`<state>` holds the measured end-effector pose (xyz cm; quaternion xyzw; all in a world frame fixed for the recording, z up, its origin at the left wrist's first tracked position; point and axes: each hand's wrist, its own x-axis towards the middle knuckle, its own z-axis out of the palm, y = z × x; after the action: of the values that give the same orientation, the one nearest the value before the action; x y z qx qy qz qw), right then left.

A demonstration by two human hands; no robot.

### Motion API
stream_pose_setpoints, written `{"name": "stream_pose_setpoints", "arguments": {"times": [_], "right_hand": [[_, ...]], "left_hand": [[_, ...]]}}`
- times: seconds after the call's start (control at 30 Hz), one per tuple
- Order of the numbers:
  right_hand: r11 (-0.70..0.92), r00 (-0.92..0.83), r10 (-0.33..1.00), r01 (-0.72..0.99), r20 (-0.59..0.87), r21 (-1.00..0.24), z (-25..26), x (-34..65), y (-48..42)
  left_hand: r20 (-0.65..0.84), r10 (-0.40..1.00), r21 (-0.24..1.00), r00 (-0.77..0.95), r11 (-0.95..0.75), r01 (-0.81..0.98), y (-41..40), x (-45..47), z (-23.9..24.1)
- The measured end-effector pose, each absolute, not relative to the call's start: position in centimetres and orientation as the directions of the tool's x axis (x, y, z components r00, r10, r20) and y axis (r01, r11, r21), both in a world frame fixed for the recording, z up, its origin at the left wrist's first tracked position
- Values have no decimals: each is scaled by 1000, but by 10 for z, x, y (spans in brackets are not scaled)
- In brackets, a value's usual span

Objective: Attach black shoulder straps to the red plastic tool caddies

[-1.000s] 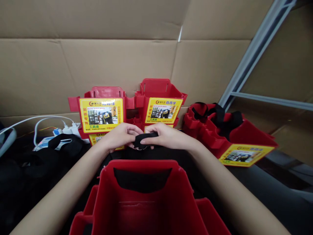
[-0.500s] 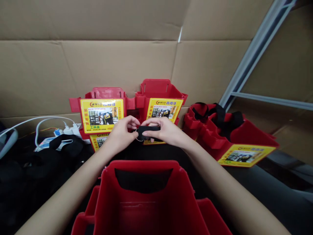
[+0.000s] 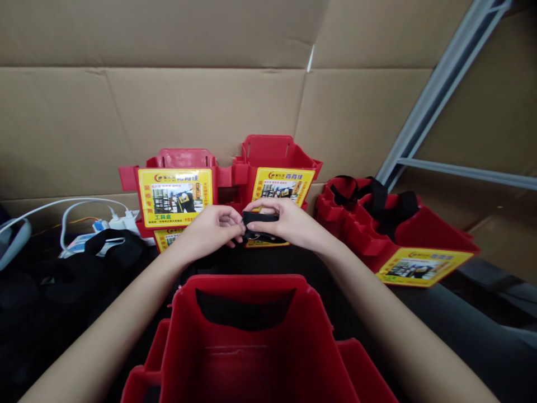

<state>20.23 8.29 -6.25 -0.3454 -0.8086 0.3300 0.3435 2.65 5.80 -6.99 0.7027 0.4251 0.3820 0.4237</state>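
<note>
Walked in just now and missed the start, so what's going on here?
A person is handling a black strap with both bare hands. The right hand pinches it, while the fingertips of the left hand are at its left end; whether they grip it is hard to tell. Both hands are beyond the far wall of the nearest red box, which has black webbing against its inside. More red boxes with yellow labels stand behind.

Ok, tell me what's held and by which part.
The right hand pinches a black strap near one end, thumb across it. The left hand is at that end; whether it grips cannot be told.
</note>
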Motion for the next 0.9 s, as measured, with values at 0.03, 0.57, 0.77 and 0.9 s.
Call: {"name": "stream_pose_setpoints", "arguments": {"times": [0.03, 0.57, 0.77, 0.9], "right_hand": [[555, -536, 776, 328, 334, -764, -63, 202, 83], [562, -518, 769, 271, 374, -781, -72, 199, 91], [688, -602, 664, 261, 442, -677, -63, 200, 80], [743, -624, 643, 367, 445, -559, -61, 199, 73]], "left_hand": [[169, 919, 929, 356, -269, 254, 57, 27, -69], [391, 849, 845, 357, -484, 226, 60, 27, -75], [441, 838, 816, 321, -524, 246, 59, 27, -74], [462, 846, 831, 264, -517, 203, 58, 25, -71]]}}
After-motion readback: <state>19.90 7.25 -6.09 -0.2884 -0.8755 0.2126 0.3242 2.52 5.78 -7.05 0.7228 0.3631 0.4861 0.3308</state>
